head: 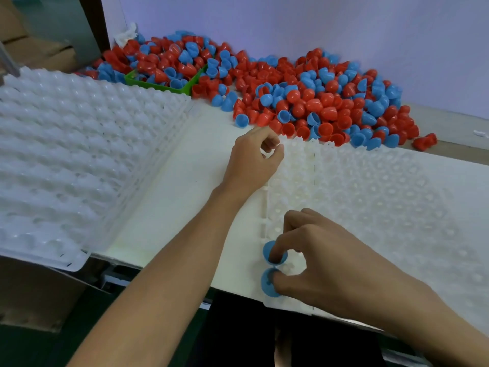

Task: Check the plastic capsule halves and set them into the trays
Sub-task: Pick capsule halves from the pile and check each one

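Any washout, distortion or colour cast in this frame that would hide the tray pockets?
Head view: the right tray is washed out white, its pockets barely readable; the wide lens bows the left tray; the back wall has a violet tint; the capsule pile and both hands, left and right, read clearly.

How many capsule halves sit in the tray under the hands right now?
2, both blue, at the tray's near left corner: the farther half and the nearer half, both under the right hand; that hand may hide more.

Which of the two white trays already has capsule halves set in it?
The right tray, under both hands: two blue halves sit at its near left corner. The left tray holds none.
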